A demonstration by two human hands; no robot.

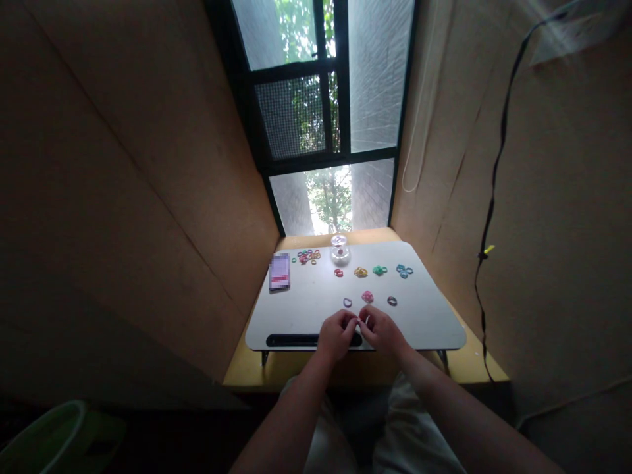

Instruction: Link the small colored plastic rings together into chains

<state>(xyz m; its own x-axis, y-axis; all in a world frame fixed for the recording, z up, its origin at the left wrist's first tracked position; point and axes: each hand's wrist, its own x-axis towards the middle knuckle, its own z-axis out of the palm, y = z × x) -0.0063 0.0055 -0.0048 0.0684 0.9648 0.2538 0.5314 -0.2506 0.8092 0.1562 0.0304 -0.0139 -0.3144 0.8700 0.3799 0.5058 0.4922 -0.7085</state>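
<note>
My left hand (338, 332) and my right hand (379, 327) meet over the front of a white lap table (306, 309). Thumb and fingers are pinched together on both, around something tiny and pale reddish whose kind I cannot make out. Just beyond the fingertips lie a purple ring-shaped band (347, 303), a pink pile of bands (367, 297) and a dark band (392, 301). Farther back is a row of small groups of bands: red (338, 272), yellow (361, 271), green (380, 270) and blue (404, 270).
A mixed heap of coloured bands (309, 257) lies at the back left, beside a phone (280, 272). A clear round jar (340, 251) stands at the back edge. The black slot strip (292, 340) runs along the front. Walls flank the table, and a dark cable (496, 164) hangs at right.
</note>
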